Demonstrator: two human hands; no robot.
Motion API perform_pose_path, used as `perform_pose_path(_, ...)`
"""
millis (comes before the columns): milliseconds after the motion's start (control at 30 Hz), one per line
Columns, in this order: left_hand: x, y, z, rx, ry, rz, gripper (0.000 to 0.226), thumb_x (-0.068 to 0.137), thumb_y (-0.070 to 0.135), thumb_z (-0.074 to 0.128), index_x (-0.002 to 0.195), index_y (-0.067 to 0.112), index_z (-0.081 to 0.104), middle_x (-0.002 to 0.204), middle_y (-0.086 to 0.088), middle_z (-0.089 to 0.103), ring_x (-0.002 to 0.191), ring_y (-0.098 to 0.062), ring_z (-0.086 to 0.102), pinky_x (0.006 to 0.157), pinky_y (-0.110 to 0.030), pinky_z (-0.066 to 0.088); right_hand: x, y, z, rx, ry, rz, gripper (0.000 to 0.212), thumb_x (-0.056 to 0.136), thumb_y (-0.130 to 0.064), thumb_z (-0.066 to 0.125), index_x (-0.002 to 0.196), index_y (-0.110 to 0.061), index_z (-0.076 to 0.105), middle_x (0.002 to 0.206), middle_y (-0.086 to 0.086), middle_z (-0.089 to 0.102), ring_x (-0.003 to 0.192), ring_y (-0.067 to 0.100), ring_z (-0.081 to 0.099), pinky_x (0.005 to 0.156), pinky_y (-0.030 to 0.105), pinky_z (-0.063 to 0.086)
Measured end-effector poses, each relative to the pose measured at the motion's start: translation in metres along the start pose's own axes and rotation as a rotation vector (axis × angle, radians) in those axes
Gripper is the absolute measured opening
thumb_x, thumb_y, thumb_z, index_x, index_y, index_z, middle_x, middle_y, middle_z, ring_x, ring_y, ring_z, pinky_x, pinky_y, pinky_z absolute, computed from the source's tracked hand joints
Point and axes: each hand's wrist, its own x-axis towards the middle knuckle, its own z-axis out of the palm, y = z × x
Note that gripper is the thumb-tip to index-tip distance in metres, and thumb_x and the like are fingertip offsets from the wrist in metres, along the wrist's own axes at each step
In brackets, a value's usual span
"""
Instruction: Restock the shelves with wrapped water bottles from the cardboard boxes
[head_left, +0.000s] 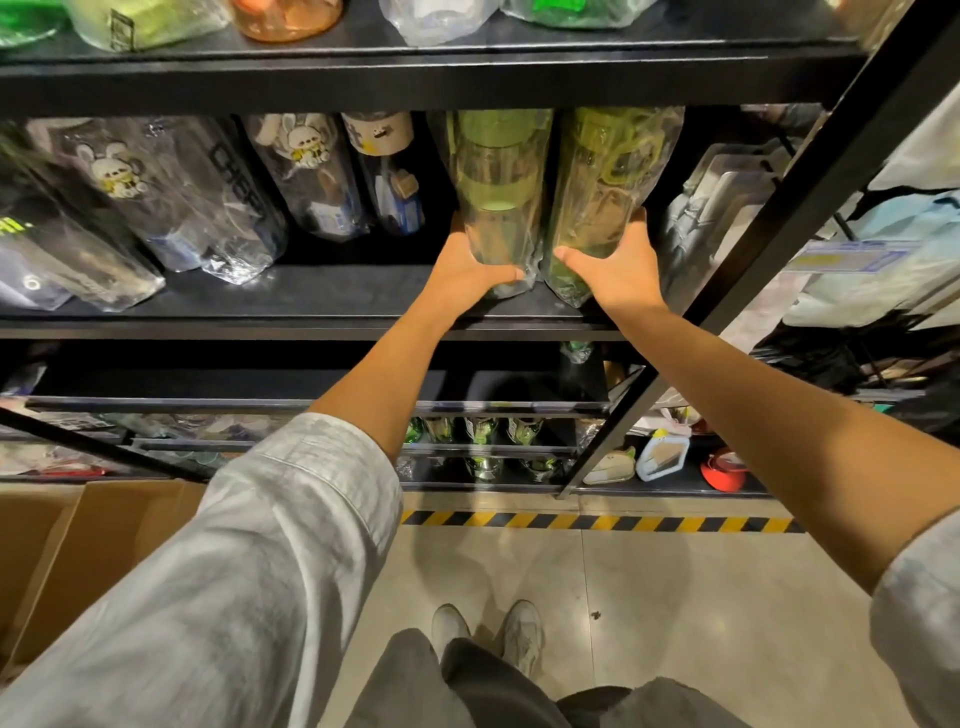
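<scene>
Bottles in clear wrap, two green ones standing side by side on the middle shelf (311, 299), each held near its base. The left bottle (496, 197) is gripped by the left hand (467, 267), thumb curled across its front and fingers out of sight behind it. The right bottle (608, 202) is held by the right hand (618, 270), thumb on its front and fingertips showing round its far side. The two wraps touch between the thumbs.

Step in hand, as judged: seating both bottles upright and pushing them back into line. Doing it well means keeping the grip low, sliding the bases flat along the board, and letting go only when neither leans; the slippery film could slide under the thumbs.

Left of the left hand stand dark wrapped bottles with rabbit figures (306, 143), leaning together. Right of the right hand lie pale packages (722, 208) beyond the black upright (779, 208). Below the left sleeve sits the cardboard box (88, 540).

Hidden or unclear: the box's contents, the fingers behind the left bottle, the bottle bases, and the upper-shelf goods, cut off by the frame edge.
</scene>
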Motion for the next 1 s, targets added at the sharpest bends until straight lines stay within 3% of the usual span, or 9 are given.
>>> perform_pose_path(100,-0.004,-0.001,0.001,0.003,-0.020,0.012,0.059,0.075,0.018,0.093,0.119,0.019,0.053,0.121,-0.002,0.065,0.109,-0.013,0.064,0.092,-0.029,0.054,-0.005,-0.001,-0.001,0.005,-0.001,0.017,0.085,0.089,-0.032,0.083,0.155,-0.015,0.033,0.128,-0.012,0.046,0.119,0.002,0.041,0.101,0.018,0.034)
perform_pose_path(200,-0.006,-0.003,0.000,0.007,0.005,-0.015,0.065,0.077,0.022,0.092,0.123,0.017,0.047,0.122,0.000,0.060,0.109,-0.012,0.060,0.086,-0.024,0.050,-0.007,0.002,0.003,0.014,0.002,0.028,0.097,0.088,-0.036,0.084,0.161,-0.016,0.023,0.156,-0.004,0.043,0.137,0.008,0.040,0.110,0.020,0.029)
perform_pose_path(267,-0.005,-0.006,0.000,0.023,0.000,-0.004,0.071,0.075,0.026,0.093,0.128,0.015,0.048,0.125,-0.001,0.059,0.113,-0.013,0.060,0.095,-0.031,0.053,-0.007,0.005,0.004,0.023,-0.005,0.039,0.104,0.087,-0.038,0.084,0.164,-0.016,0.016,0.165,-0.002,0.033,0.149,0.014,0.033,0.111,0.021,0.025)
perform_pose_path(433,-0.012,-0.005,-0.006,0.059,-0.003,-0.010,0.097,0.069,0.044,0.095,0.143,0.013,0.041,0.138,-0.002,0.051,0.132,-0.021,0.049,0.111,-0.042,0.046,-0.012,0.006,0.009,0.092,-0.018,0.044,0.105,0.083,-0.043,0.087,0.160,-0.017,0.020,0.159,-0.004,0.037,0.146,0.014,0.036,0.122,0.031,0.029)
perform_pose_path(567,-0.026,-0.010,-0.018,0.122,-0.006,-0.023,0.120,0.065,0.052,0.095,0.158,0.017,0.027,0.161,-0.005,0.034,0.149,-0.026,0.030,0.120,-0.048,0.035,-0.028,0.018,0.012,0.161,0.042,0.162,0.122,0.068,-0.065,0.087,0.162,-0.024,0.022,0.158,0.000,0.041,0.144,0.018,0.043,0.120,0.042,0.040)
perform_pose_path(667,-0.040,-0.019,-0.036,0.142,0.063,-0.029,0.112,0.076,0.040,0.092,0.162,0.016,0.024,0.160,-0.005,0.035,0.149,-0.024,0.032,0.119,-0.047,0.037,-0.059,0.021,0.017,0.153,0.098,0.193,0.095,0.083,-0.048,0.084,0.157,-0.018,0.035,0.144,0.005,0.051,0.130,0.017,0.053,0.108,0.036,0.048)
perform_pose_path(767,-0.054,-0.033,-0.062,0.182,0.233,-0.045,0.089,0.086,0.031,0.085,0.158,0.016,0.035,0.148,-0.006,0.045,0.140,-0.024,0.041,0.116,-0.047,0.041,-0.084,0.021,0.030,0.087,0.112,0.133,0.070,0.087,-0.045,0.079,0.144,-0.018,0.048,0.117,0.006,0.058,0.106,0.021,0.062,0.094,0.041,0.054)
perform_pose_path(867,-0.059,-0.040,-0.091,0.176,0.347,-0.070,0.079,0.091,0.030,0.080,0.156,0.015,0.039,0.145,-0.006,0.047,0.136,-0.024,0.046,0.115,-0.045,0.043,-0.094,0.005,0.048,0.046,0.105,0.103,0.058,0.090,-0.044,0.075,0.138,-0.019,0.053,0.114,0.002,0.059,0.106,0.023,0.063,0.087,0.037,0.052)
perform_pose_path(1000,-0.053,-0.036,-0.126,0.158,0.426,-0.119,0.081,0.094,0.028,0.077,0.158,0.007,0.033,0.154,-0.013,0.041,0.141,-0.028,0.044,0.115,-0.040,0.042,-0.097,-0.029,0.084,-0.071,-0.023,-0.037,0.036,0.093,-0.041,0.071,0.123,-0.021,0.067,0.113,0.000,0.069,0.104,0.015,0.065,0.084,0.026,0.049)
